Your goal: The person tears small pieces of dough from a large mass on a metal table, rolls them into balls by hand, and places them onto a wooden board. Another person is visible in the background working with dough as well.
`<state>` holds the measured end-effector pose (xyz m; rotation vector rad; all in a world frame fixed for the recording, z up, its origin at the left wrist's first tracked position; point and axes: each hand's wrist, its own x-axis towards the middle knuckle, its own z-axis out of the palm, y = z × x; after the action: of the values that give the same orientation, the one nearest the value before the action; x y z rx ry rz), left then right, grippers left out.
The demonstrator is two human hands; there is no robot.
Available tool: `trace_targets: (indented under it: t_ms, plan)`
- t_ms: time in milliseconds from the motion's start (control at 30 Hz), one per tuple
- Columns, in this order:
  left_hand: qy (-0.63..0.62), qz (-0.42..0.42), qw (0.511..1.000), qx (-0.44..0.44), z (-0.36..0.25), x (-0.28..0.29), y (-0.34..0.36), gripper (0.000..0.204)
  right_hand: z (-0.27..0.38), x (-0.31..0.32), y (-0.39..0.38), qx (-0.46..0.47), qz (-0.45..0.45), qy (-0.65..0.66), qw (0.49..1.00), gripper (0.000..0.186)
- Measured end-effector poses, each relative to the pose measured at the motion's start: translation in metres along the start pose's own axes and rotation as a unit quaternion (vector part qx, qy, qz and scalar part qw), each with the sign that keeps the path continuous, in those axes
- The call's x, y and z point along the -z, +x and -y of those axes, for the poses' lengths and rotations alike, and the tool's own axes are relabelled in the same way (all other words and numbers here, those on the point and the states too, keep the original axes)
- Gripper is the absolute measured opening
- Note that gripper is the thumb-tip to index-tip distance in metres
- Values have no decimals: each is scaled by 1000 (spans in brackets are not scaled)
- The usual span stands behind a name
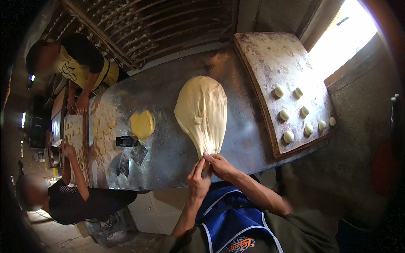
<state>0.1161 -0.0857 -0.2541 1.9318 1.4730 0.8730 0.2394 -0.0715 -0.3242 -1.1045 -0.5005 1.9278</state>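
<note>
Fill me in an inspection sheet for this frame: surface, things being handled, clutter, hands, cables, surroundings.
Surface: dark metal table, floury toward the left.
Things handled: large pale dough mass, narrowing to a neck near the person.
Other dough: yellow dough piece left of it; pale dough balls on the board at right.
Clutter: small black object, kind unclear, beside plastic-like scraps.
Hands: left hand and right hand close together, gripping the neck.
Cables: none that can be made out for certain.
Surroundings: two co-workers at left, racks behind, bright opening upper right.
</note>
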Motion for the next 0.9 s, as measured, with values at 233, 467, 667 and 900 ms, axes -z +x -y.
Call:
trace_targets:
  t_ms: [233,467,667,900]
  plan:
    - [-510,170,696,476,86,2,-7,50,-12,-26,-28,97,-193,-462,861,33]
    - [-759,343,311,458,94,-64,48,31,-2,-59,-98,148,-138,-593,780,22]
    - [-684,325,477,446,106,-29,25,32,73,-95,-114,265,150,-357,883,43]
    - [83,349,930,84,61,15,-6,23,19,-65,55,139,86,-467,869,58]
